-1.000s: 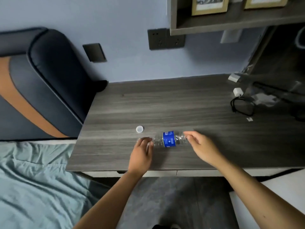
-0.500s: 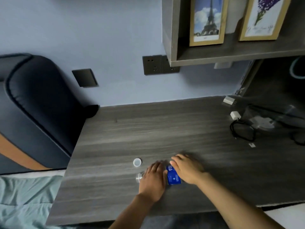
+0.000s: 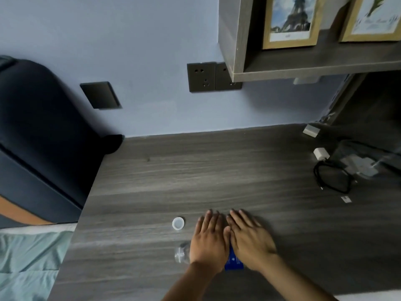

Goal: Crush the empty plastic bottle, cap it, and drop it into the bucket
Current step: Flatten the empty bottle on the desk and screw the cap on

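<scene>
Item: plastic bottle [image 3: 181, 255], lying sideways on desk [image 3: 195, 174] beneath left hand [image 3: 209, 240] and right hand [image 3: 249, 237], both flat, fingers spread, gripping nothing; cap [image 3: 178, 223] lay just beside; advised even downward weight, neck kept uncovered, so air could escape

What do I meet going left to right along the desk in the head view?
Cap → bottle neck → left hand → right hand → black cable. Both hands lie flat on the bottle, whose blue label shows between them.
</scene>
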Motion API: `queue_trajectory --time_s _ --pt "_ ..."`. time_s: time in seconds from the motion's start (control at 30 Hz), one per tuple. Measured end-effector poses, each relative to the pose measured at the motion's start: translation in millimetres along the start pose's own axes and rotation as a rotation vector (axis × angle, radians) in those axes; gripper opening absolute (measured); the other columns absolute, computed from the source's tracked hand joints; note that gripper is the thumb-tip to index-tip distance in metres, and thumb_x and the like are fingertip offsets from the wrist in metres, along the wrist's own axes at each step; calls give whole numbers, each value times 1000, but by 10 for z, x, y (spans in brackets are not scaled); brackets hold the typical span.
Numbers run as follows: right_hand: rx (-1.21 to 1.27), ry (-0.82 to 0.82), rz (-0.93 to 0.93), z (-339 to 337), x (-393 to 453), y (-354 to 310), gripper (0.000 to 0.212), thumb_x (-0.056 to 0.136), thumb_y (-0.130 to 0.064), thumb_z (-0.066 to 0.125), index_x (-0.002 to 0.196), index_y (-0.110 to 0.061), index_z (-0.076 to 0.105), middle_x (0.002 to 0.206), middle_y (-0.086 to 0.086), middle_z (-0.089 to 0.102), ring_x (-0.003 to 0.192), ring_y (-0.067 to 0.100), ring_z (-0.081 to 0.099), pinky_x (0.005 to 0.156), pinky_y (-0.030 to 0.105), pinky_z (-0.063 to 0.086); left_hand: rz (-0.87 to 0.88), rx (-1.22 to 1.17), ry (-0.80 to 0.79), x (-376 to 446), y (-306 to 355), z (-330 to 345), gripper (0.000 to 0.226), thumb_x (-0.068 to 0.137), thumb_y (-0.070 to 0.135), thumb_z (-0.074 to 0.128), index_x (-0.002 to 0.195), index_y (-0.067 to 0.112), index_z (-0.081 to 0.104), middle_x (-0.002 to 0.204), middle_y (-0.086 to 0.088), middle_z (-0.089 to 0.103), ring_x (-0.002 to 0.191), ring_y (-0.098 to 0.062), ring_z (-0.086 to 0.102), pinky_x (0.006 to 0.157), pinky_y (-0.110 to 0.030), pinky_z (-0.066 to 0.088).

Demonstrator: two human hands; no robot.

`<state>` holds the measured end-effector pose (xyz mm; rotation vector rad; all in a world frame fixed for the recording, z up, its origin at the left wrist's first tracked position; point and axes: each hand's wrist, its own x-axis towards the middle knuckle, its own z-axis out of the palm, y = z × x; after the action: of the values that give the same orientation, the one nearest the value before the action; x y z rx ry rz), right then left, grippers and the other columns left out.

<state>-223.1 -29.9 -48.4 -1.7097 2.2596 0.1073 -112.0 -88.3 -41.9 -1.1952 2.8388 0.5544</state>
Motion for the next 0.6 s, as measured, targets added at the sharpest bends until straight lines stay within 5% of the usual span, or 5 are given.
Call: queue_trajectory --time_s 0.07,0.13,0.23,0.37,0.6 --pt "-20 -15 7 34 18 -9 53 97 -33 15 147 -15 12 159 2 9 147 21 2 122 37 5 -3 39 5 11 13 34 51 97 34 13 143 13 20 156 -5 20 145 -18 4 118 -40 -9" --pt "-34 22 26 43 7 -40 53 97 -31 18 146 -13 19 157 1 15 146 24 10 120 38 14 -20 110 -9 10 43 18 50 95 33 20 137 12 37 148 -5 39 141 -18 24 120 -41 -1" --pt "43 94 64 10 -57 -97 56 94 -30 18 118 -12 65 127 4 63 120 23 57 102 36 43 -40 71 -123 -22 116 17 49 84 33 32 115 13 64 122 -1 66 120 -16 56 111 -33 9" --pt "21 83 65 -7 -98 -79 80 96 -28 -9 114 -12 67 121 5 67 114 26 62 105 31 7 -47 103 -116 15 96 92 51 82 33 32 116 11 63 123 -2 65 118 -17 57 109 -29 2" --pt "50 32 87 -146 -124 -84 76 96 -34 -3 112 -15 69 121 5 67 113 23 63 107 30 4 9 172 -105 -5 49 -117 49 84 41 31 113 21 65 122 7 65 116 -10 57 108 -28 0"
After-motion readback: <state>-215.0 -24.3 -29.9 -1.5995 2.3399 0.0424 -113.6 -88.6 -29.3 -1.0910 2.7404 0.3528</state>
